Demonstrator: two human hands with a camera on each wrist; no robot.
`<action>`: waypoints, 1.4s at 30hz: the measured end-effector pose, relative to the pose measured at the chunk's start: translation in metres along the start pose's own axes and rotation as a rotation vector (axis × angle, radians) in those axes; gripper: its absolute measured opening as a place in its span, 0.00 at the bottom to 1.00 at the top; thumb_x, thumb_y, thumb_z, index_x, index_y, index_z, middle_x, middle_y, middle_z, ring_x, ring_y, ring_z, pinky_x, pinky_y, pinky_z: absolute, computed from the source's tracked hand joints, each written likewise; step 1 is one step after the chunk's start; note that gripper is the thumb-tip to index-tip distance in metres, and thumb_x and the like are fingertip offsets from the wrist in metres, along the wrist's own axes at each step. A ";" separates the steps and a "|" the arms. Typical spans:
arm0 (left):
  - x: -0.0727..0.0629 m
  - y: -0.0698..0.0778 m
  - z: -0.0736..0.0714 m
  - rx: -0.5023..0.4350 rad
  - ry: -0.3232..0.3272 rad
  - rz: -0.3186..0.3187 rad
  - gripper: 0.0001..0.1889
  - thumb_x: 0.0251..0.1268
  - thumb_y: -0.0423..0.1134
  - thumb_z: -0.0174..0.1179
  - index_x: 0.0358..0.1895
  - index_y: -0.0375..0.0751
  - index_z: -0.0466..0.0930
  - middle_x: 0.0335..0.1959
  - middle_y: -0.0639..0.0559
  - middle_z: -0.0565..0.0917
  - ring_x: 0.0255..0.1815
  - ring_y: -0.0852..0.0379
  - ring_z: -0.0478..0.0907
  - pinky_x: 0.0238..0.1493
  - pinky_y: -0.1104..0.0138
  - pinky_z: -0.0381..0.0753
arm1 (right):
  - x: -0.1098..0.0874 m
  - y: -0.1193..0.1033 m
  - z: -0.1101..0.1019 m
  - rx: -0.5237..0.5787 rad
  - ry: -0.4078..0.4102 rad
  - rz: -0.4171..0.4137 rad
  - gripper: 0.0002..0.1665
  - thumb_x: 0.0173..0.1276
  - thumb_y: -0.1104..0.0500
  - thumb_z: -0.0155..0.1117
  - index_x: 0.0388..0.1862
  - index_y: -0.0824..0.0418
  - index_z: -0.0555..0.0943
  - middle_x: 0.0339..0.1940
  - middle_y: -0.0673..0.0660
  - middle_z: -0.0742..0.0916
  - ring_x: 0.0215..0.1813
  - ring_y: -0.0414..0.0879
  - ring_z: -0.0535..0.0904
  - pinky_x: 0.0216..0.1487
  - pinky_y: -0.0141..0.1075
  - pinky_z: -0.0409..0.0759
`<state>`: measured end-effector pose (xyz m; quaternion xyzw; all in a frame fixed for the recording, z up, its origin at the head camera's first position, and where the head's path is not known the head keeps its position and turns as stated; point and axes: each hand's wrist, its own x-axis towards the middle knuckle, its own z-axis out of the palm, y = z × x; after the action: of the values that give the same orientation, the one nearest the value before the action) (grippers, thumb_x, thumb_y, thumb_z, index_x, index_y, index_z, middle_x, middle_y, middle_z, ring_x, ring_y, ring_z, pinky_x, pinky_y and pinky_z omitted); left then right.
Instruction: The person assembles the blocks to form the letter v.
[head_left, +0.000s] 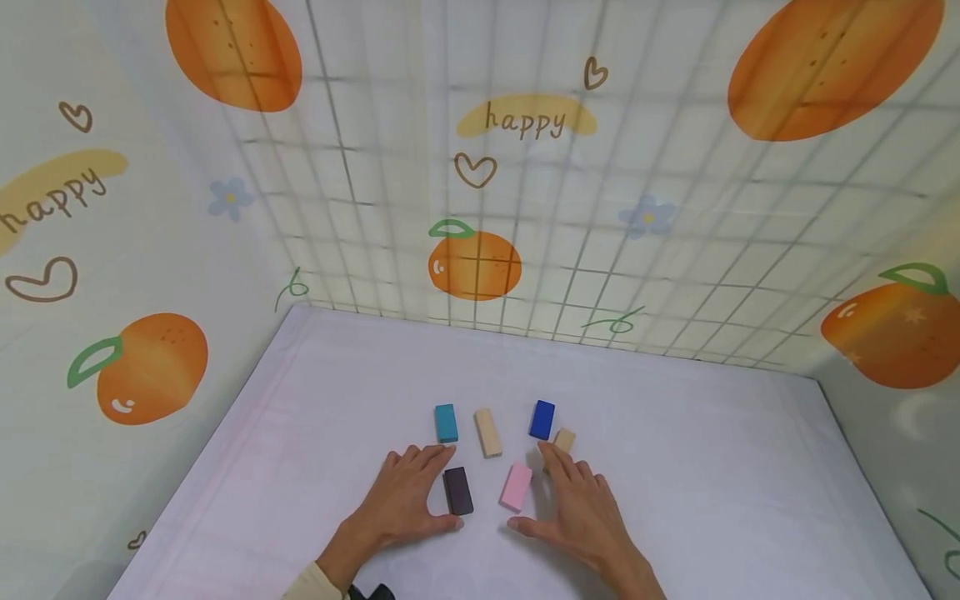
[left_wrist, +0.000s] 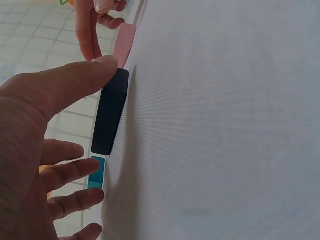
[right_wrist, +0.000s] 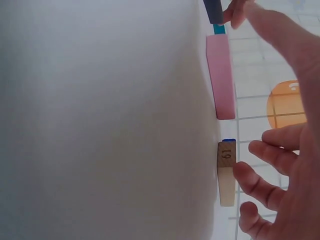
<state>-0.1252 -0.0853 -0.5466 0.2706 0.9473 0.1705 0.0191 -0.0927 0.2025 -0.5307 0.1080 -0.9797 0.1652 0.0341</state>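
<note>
A black block (head_left: 458, 491) lies on the white table, with my left hand (head_left: 405, 496) spread beside it, thumb near its front end and fingers past its far end. My right hand (head_left: 581, 504) is spread to the right of a pink block (head_left: 516, 487), thumb in front of it. The right fingertips come right up to a plain wooden block (head_left: 565, 440), which the hand partly covers; its end bears the number 61 in the right wrist view. Farther back lie a teal block (head_left: 446, 423), another wooden block (head_left: 488, 432) and a dark blue block (head_left: 542, 419).
The white tabletop (head_left: 735, 467) meets cloth walls printed with oranges and hearts on the left, back and right. Behind the back cloth (head_left: 405, 275) a wire grid shows through. A small black object (head_left: 373, 592) sits at the left sleeve.
</note>
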 end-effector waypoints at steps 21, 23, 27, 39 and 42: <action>0.001 0.001 0.002 -0.005 -0.023 -0.020 0.44 0.54 0.67 0.69 0.73 0.51 0.71 0.66 0.54 0.76 0.59 0.54 0.72 0.55 0.52 0.69 | 0.002 -0.009 0.000 0.035 -0.070 -0.001 0.66 0.46 0.21 0.71 0.76 0.57 0.67 0.72 0.58 0.75 0.61 0.56 0.79 0.55 0.60 0.76; 0.001 0.002 0.002 -0.008 -0.017 -0.012 0.43 0.54 0.66 0.70 0.72 0.51 0.72 0.65 0.55 0.76 0.58 0.54 0.72 0.54 0.53 0.69 | 0.002 -0.009 0.000 0.033 -0.078 -0.002 0.65 0.47 0.22 0.72 0.76 0.57 0.67 0.71 0.59 0.75 0.60 0.57 0.80 0.54 0.60 0.76; 0.001 0.002 0.001 -0.012 -0.019 -0.008 0.41 0.54 0.65 0.70 0.71 0.51 0.73 0.64 0.57 0.77 0.57 0.55 0.72 0.53 0.54 0.68 | 0.003 -0.010 0.001 0.032 -0.088 -0.002 0.64 0.47 0.23 0.73 0.76 0.57 0.67 0.71 0.58 0.76 0.57 0.56 0.81 0.53 0.59 0.77; 0.003 0.004 0.004 -0.020 -0.012 0.002 0.38 0.54 0.62 0.71 0.68 0.52 0.76 0.61 0.58 0.78 0.55 0.57 0.73 0.50 0.57 0.68 | 0.005 -0.013 0.003 0.029 -0.151 0.029 0.60 0.49 0.25 0.73 0.75 0.56 0.69 0.70 0.59 0.77 0.59 0.57 0.80 0.56 0.64 0.74; 0.002 0.003 0.005 -0.017 -0.002 0.006 0.38 0.54 0.62 0.72 0.67 0.52 0.77 0.60 0.58 0.79 0.55 0.57 0.74 0.50 0.57 0.69 | 0.006 -0.013 0.003 0.014 -0.152 0.027 0.60 0.49 0.25 0.73 0.74 0.56 0.70 0.70 0.59 0.77 0.59 0.56 0.80 0.55 0.60 0.76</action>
<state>-0.1252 -0.0805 -0.5498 0.2733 0.9450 0.1785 0.0219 -0.0957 0.1880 -0.5290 0.1073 -0.9797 0.1638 -0.0432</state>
